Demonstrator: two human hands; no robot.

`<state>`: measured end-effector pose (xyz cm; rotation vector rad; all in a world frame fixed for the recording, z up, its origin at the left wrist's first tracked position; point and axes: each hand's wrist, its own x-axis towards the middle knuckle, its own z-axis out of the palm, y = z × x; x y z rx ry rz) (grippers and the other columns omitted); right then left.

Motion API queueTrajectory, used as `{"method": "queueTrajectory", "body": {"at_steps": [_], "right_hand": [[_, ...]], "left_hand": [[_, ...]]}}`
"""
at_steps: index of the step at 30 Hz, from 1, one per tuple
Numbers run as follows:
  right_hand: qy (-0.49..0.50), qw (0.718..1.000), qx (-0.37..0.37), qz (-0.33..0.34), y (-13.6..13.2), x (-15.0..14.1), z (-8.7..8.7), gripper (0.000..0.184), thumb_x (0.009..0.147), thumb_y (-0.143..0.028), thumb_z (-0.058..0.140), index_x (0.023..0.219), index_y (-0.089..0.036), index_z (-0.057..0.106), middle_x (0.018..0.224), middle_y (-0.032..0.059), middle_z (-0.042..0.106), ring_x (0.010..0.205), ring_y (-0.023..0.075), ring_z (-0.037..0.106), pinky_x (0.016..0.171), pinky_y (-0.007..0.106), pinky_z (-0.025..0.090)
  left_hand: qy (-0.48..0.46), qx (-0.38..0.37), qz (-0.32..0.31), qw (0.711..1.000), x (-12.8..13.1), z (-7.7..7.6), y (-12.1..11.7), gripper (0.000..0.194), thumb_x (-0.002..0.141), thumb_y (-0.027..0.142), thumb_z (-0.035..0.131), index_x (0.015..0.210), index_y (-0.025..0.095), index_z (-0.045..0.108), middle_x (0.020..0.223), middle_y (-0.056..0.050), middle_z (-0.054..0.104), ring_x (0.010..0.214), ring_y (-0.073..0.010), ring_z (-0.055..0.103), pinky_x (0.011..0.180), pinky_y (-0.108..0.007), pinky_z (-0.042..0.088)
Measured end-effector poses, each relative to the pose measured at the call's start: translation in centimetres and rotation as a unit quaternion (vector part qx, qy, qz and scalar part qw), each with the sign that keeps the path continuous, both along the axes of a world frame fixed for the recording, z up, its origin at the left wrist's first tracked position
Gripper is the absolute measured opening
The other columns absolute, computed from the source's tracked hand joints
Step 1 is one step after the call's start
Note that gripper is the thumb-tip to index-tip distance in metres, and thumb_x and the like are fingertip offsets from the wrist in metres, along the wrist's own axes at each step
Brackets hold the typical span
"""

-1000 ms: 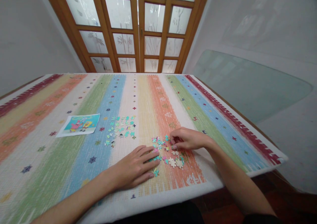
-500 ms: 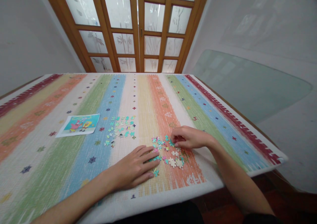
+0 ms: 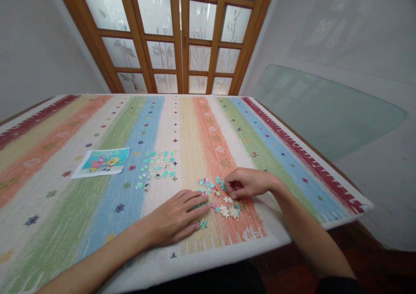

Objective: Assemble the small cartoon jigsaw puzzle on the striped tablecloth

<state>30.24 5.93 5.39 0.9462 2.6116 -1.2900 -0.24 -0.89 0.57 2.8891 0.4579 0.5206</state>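
Note:
A loose heap of jigsaw puzzle pieces (image 3: 229,211) lies near the table's front edge, some teal or pink, others pale side up. My left hand (image 3: 182,216) rests flat at the heap's left side, fingers spread and partly covering several teal pieces. At the heap's right side, my right hand (image 3: 248,182) is curled, thumb and fingertips drawn together beside a teal piece (image 3: 223,185). What lies between those fingertips, if anything, is hidden. Farther back and left, more puzzle pieces (image 3: 158,160) are spread out in rough rows.
A printed cartoon picture (image 3: 102,162) lies left of the rows. Under everything is a striped tablecloth (image 3: 188,138). Wooden doors with glass panes (image 3: 162,56) stand beyond the table, and a pale glass panel (image 3: 325,108) leans at the right wall.
Both hands stay almost where they were, and the pieces look the same. The view has shifted very slightly.

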Motion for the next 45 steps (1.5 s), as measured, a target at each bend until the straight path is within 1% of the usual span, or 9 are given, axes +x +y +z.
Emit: {"method": "queueTrajectory", "body": {"at_steps": [5,10,14,21,26,30,34,38,45], "right_hand": [[0.118,0.992,0.044,-0.005,-1.1,-2.2,-0.8,0.007,0.084,-0.009,0.064,0.085,-0.015,0.068,0.078,0.0013,0.069,0.071,0.012,0.06,0.069,0.024,0.047],[0.231,0.967,0.096,-0.054,-3.5,-5.3,-2.2,0.007,0.086,-0.014,0.065,0.087,-0.017,0.071,0.081,0.0025,0.073,0.073,0.0132,0.065,0.071,0.025,0.051],[0.267,0.955,0.089,-0.096,-4.5,-6.5,-3.3,0.01,0.082,-0.011,0.066,0.084,-0.018,0.072,0.079,0.0008,0.075,0.068,0.0122,0.067,0.068,0.023,0.053],[0.29,0.946,0.087,-0.114,-4.5,-6.7,-3.3,0.006,0.086,-0.017,0.067,0.09,-0.018,0.072,0.086,0.0031,0.076,0.074,0.0129,0.07,0.071,0.025,0.056],[0.298,0.938,0.12,-0.133,-4.3,-6.3,-2.5,0.02,0.091,-0.024,0.068,0.11,-0.018,0.068,0.112,0.0095,0.075,0.074,0.0117,0.07,0.068,0.025,0.057],[0.301,0.933,0.148,-0.129,-3.8,-5.8,-2.2,0.018,0.091,-0.023,0.067,0.108,-0.018,0.068,0.116,0.0101,0.074,0.074,0.0114,0.07,0.066,0.024,0.057],[0.299,0.934,0.161,-0.11,-3.6,-5.5,-2.2,0.016,0.092,-0.023,0.066,0.107,-0.018,0.069,0.112,0.0094,0.074,0.069,0.0101,0.069,0.062,0.022,0.056],[0.284,0.937,0.182,-0.093,-3.4,-5.5,-2.4,0.015,0.093,-0.024,0.065,0.106,-0.018,0.069,0.112,0.0091,0.074,0.071,0.011,0.069,0.066,0.025,0.057],[0.283,0.923,0.251,-0.069,-2.8,-5.2,-2.4,0.012,0.094,-0.017,0.061,0.104,-0.019,0.068,0.114,0.0113,0.072,0.106,0.0198,0.067,0.092,0.039,0.056]], "left_hand": [[-0.077,0.023,0.022,0.997,0.3,0.2,0.1,0.041,0.103,0.02,0.047,0.143,0.014,0.049,0.132,-0.015,0.065,0.125,-0.028,0.056,0.101,-0.046,0.051],[-0.15,0.038,0.043,0.987,0.6,0.7,0.1,0.025,0.101,0.018,0.054,0.125,0.017,0.058,0.103,-0.009,0.072,0.092,-0.0222,0.065,0.079,-0.038,0.057],[-0.178,0.052,0.049,0.981,0.7,1.0,0.0,0.017,0.099,0.01,0.054,0.112,0.018,0.06,0.09,-0.005,0.071,0.077,-0.0181,0.062,0.068,-0.033,0.053],[-0.179,0.049,0.046,0.982,0.2,1.1,0.3,0.02,0.101,0.006,0.047,0.114,0.016,0.059,0.087,-0.005,0.068,0.072,-0.0161,0.06,0.063,-0.03,0.05],[-0.192,0.081,0.167,0.964,-2.8,2.0,2.7,0.012,0.102,0.015,0.054,0.111,0.018,0.061,0.086,-0.004,0.071,0.076,-0.0174,0.065,0.071,-0.032,0.053],[-0.119,0.044,0.227,0.966,-6.9,3.6,5.0,0.014,0.102,0.025,0.053,0.107,0.02,0.065,0.092,-0.005,0.074,0.083,-0.0197,0.07,0.079,-0.034,0.054],[-0.05,0.008,0.201,0.978,-9.3,4.2,6.1,0.019,0.101,0.027,0.051,0.102,0.02,0.068,0.083,-0.003,0.073,0.075,-0.0178,0.068,0.072,-0.031,0.052],[-0.013,0.001,0.186,0.982,-9.5,3.7,6.3,0.018,0.099,0.027,0.05,0.1,0.021,0.068,0.081,-0.003,0.071,0.074,-0.0182,0.065,0.072,-0.031,0.049],[0.047,-0.001,0.183,0.982,-9.2,3.0,6.2,0.019,0.098,0.024,0.05,0.097,0.022,0.069,0.078,-0.004,0.067,0.073,-0.0202,0.063,0.069,-0.032,0.046]]}}
